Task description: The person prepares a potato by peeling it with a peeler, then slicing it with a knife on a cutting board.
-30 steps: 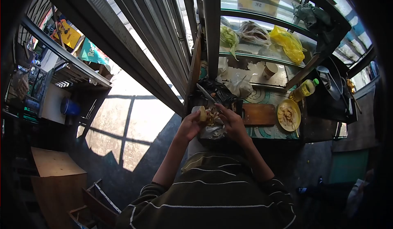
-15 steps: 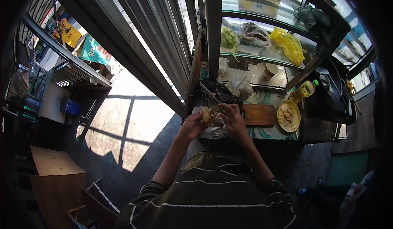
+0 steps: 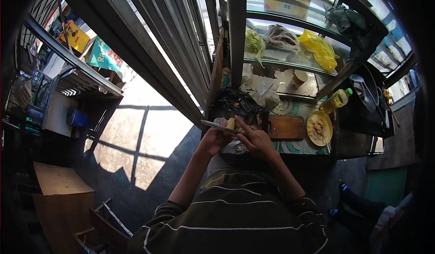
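A pale yellow peeled piece of food [image 3: 231,123] is gripped in my left hand [image 3: 215,140], whose fingers are wrapped round it. My right hand [image 3: 257,141] holds a knife [image 3: 217,127] with its blade lying across the piece and pointing left. The right index finger stretches forward beside the food, and the handle is hidden in the hand. Below and behind the hands are a clear plastic bag [image 3: 235,148] and a black plastic bag [image 3: 240,100]. Right of my right hand lies a brown wooden board [image 3: 287,127].
A yellow plate [image 3: 329,128] with sliced food and a utensil, an oil bottle [image 3: 337,100] and a paper cup [image 3: 298,79] stand on the counter. A pan [image 3: 370,106] is at the right. Above is a glass case with a yellow bag [image 3: 318,50]. A person's legs [image 3: 362,204] show lower right.
The knife has swung from pointing up and away to lying across the food, pointing left. My right hand has turned and come closer to my left hand. The person's legs at lower right have shifted.
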Tool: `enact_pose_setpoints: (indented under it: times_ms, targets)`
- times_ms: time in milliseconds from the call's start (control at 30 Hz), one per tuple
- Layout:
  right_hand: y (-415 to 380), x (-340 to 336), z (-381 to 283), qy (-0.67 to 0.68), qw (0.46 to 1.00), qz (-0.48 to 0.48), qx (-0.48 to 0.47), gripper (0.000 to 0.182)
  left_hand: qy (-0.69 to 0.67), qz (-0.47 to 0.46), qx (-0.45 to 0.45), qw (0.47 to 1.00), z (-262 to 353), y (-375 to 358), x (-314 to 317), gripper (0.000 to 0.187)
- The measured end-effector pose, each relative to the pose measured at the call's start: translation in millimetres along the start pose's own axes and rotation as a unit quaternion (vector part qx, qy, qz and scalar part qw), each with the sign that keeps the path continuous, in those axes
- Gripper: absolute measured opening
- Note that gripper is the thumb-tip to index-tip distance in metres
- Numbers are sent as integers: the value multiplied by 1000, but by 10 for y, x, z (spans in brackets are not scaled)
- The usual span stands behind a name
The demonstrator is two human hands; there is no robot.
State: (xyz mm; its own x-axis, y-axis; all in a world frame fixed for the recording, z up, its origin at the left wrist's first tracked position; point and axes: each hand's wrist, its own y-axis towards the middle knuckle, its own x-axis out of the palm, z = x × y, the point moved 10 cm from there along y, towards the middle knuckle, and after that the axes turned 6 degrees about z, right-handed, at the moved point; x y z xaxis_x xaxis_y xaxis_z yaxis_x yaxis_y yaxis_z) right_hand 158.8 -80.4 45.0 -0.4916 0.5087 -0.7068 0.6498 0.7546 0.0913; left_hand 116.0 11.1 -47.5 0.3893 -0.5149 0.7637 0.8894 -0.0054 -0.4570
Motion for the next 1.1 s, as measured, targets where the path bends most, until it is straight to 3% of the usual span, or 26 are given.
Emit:
enact_pose_setpoints:
  times_ms: [67,367,667,867,967,1100]
  targets:
    - [2,-29,-55,3,1000,13,-27,57,0,0,3,1000,5,-17,35,26]
    - [43,52,16,-9,1000,22,11,52,83,33,75,993,136,-76,99,19]
    - [83,-2,-26,37,997,69,-26,50,120,58,68,989,179,-103,120,21]
    - [87,-58,-48,1,999,3,36,48,54,-4,40,998,133,-90,166,27]
    - [97,-77,-15,29,998,47,17,45,85,-6,55,995,145,-75,193,27]
    - [79,14,113,56,997,51,31,44,125,51,75,988,136,-124,184,25]
